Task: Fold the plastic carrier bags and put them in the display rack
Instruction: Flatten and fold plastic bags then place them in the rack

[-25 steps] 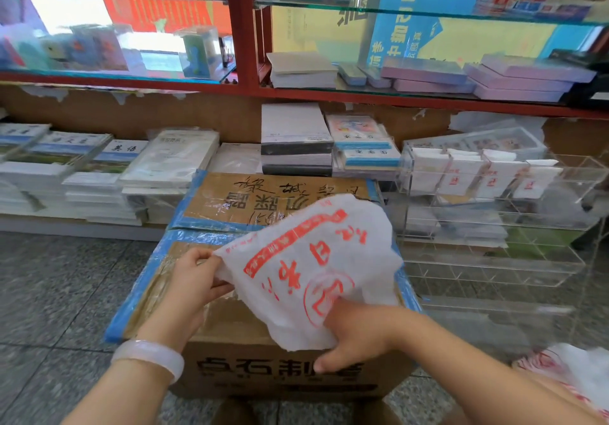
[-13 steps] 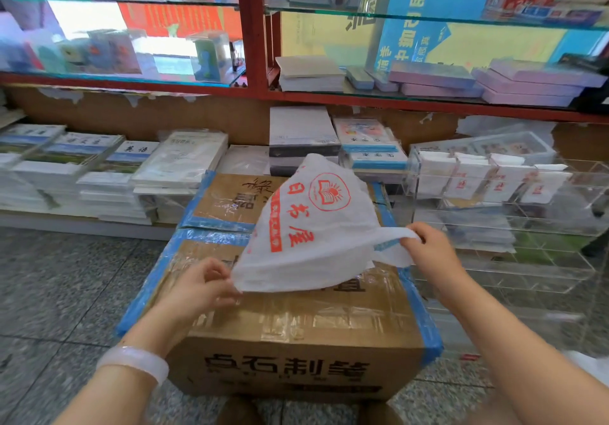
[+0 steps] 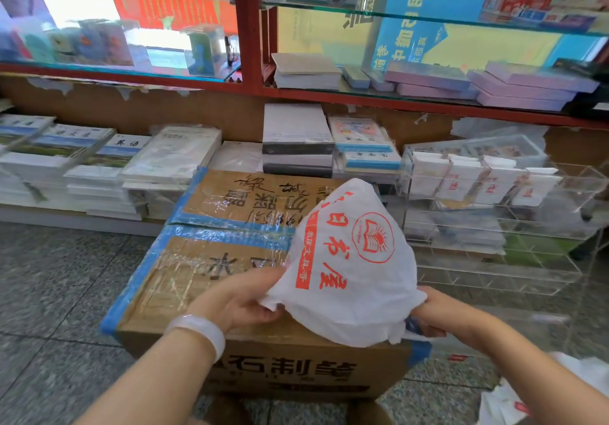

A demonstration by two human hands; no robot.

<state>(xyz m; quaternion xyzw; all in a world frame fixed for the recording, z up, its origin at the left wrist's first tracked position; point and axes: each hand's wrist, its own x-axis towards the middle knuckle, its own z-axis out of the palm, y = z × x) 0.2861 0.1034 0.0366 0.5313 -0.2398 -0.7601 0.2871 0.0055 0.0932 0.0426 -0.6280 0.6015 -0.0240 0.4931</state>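
The thin white plastic carrier bag with red print [image 3: 349, 260] is pinched at its lower left corner by the left hand [image 3: 244, 299] and gripped at its lower right edge by the right hand [image 3: 435, 316]. It billows upward between both grips, above the taped brown cardboard box [image 3: 211, 279]. For a clean fold, air should probably be pressed out first and the edges drawn taut and level.

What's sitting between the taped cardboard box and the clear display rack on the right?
In the head view, the held white carrier bag overlaps that stretch; below it, only bare grey floor shows between the cardboard box and the clear display rack.
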